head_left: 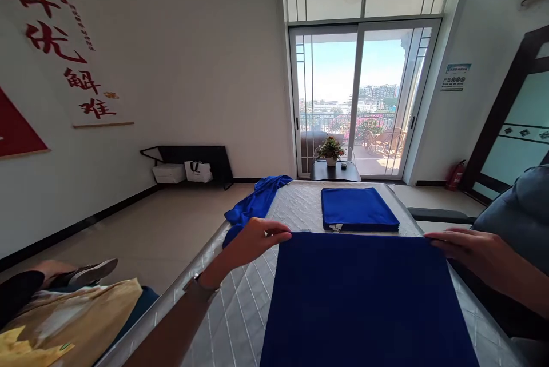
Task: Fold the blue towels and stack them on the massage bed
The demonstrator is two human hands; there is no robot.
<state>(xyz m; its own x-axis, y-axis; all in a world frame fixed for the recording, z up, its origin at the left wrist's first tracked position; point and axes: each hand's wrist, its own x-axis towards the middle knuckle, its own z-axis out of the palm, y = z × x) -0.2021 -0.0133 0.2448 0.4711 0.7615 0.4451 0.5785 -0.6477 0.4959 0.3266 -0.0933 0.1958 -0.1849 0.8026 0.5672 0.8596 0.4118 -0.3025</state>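
Note:
A flat, square-cornered piece of dark blue fabric (364,298) is stretched between my two hands, and its near end runs out of view at the bottom. My left hand (257,235) pinches its far left corner between thumb and fingers. At the far right corner, my right hand (476,247) grips the edge with its fingers closed. Just beyond lies a neat stack of folded blue cloth (360,207) with a small white tag at its near edge. To the left of that, crumpled blue cloth (261,201) hangs over the mattress side.
Everything blue rests on a quilted white mattress (244,298). At lower left are a brown paper bag (81,321) and a person's shoe (94,271). A small table (317,171) with a potted plant (331,151) stands by the glass doors. A dark seat (514,212) is on the right.

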